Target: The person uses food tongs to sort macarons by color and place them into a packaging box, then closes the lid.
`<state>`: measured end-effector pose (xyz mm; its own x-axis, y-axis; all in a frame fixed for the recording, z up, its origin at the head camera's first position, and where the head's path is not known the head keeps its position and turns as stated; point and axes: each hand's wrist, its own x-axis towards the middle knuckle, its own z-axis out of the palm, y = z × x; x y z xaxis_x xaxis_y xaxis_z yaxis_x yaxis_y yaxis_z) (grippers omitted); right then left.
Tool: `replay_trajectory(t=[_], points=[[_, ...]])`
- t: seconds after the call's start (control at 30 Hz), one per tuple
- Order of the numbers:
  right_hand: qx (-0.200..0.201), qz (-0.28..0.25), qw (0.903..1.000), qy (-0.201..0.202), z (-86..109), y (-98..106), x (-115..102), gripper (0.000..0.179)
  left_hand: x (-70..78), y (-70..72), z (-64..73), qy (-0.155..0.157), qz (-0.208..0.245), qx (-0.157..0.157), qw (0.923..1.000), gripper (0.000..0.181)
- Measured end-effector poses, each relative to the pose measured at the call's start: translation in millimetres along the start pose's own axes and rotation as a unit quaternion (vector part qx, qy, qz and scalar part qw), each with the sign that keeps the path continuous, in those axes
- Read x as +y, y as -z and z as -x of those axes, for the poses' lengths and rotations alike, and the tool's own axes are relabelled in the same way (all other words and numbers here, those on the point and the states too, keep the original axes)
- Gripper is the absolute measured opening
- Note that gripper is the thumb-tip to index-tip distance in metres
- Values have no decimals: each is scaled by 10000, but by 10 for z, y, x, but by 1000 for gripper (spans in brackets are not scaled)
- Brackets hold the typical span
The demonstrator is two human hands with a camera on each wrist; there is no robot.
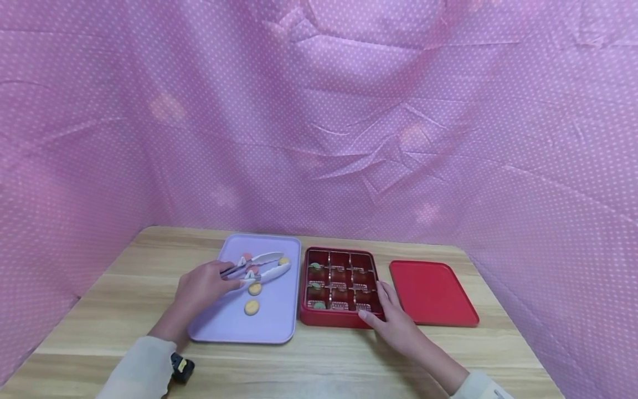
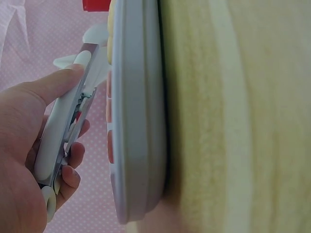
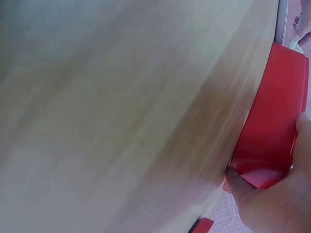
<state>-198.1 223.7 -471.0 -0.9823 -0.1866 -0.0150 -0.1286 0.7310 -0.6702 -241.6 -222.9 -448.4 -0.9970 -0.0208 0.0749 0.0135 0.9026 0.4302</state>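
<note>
My left hand (image 1: 203, 285) grips a pair of tongs (image 2: 60, 131) with white tips over the lilac tray (image 1: 271, 328). The tips are spread, and a yellow cookie (image 1: 284, 261) shows near their ends in the head view. Two more yellow cookies (image 1: 251, 307) and a few pink pieces (image 1: 247, 256) lie on the tray, partly hidden by the tongs. Beside it stands a red box (image 1: 336, 319) with a divided insert; green pieces (image 1: 319, 305) sit in its left column. My right hand (image 1: 399, 328) holds the box's near right corner, thumb at the front and fingers along the side.
A red lid (image 1: 432, 293) lies flat to the right of the box. All this is on a wooden table (image 1: 259, 368), with a pink dotted cloth (image 1: 319, 111) hanging behind and at both sides. A small black device (image 1: 182, 368) is at my left wrist.
</note>
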Motion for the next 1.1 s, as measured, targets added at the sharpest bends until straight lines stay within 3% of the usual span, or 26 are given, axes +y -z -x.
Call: replay_trajectory(t=[0.33, 0.83, 1.1], points=[[24, 31, 10000, 55, 7, 1, 0, 97, 4, 20, 22, 146, 145, -159, 9997, 76], [11, 8, 10000, 26, 9, 4, -12, 96, 6, 13, 38, 147, 14, -81, 9999, 74], [17, 31, 10000, -28, 16, 8, -29, 95, -24, 20, 30, 107, 164, -137, 9997, 77]])
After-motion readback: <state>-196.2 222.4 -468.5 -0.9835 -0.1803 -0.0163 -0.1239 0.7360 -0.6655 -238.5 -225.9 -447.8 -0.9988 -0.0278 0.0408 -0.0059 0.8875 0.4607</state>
